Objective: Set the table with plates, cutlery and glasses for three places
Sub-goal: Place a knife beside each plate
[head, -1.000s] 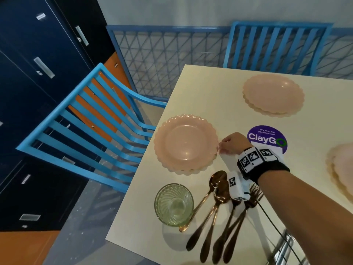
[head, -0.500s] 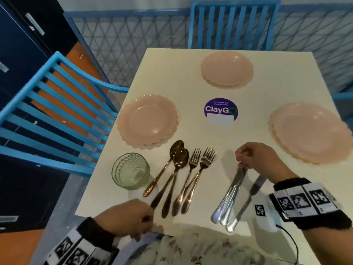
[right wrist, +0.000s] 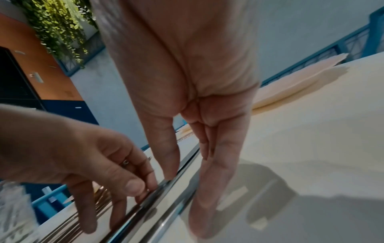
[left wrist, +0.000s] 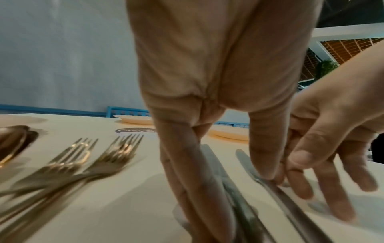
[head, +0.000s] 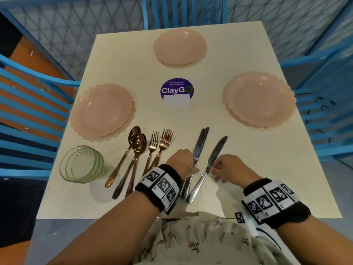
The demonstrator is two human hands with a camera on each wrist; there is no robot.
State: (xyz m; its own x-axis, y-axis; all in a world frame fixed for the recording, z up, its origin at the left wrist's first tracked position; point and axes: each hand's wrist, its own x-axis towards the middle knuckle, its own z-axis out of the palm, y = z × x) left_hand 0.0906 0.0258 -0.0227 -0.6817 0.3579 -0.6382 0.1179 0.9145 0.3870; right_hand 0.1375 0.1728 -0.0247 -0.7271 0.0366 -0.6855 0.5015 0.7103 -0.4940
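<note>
Three pink scalloped plates sit on the cream table [head: 248,169]: left plate [head: 103,111], far plate [head: 180,47], right plate [head: 259,99]. A green ribbed glass [head: 82,164] stands near the front left. Beside it lie gold spoons [head: 136,144] and forks [head: 159,142]. My left hand [head: 183,160] pinches the paired silver knives [head: 199,144] at mid-handle, fingers [left wrist: 187,180] along their left side. My right hand [head: 224,167] pinches the single knife [head: 217,150], its thumb [right wrist: 168,161] on the metal. All knives still lie on the table.
Blue slatted chairs stand at the left [head: 28,104], far [head: 181,10] and right [head: 324,111] sides. A purple round sticker [head: 176,91] marks the table's middle. Bare tabletop lies to the right of the knives and between the plates.
The view swung from the left plate to the whole table. My right hand left the left plate's rim and went to the knives. My left hand came up from the near edge onto them.
</note>
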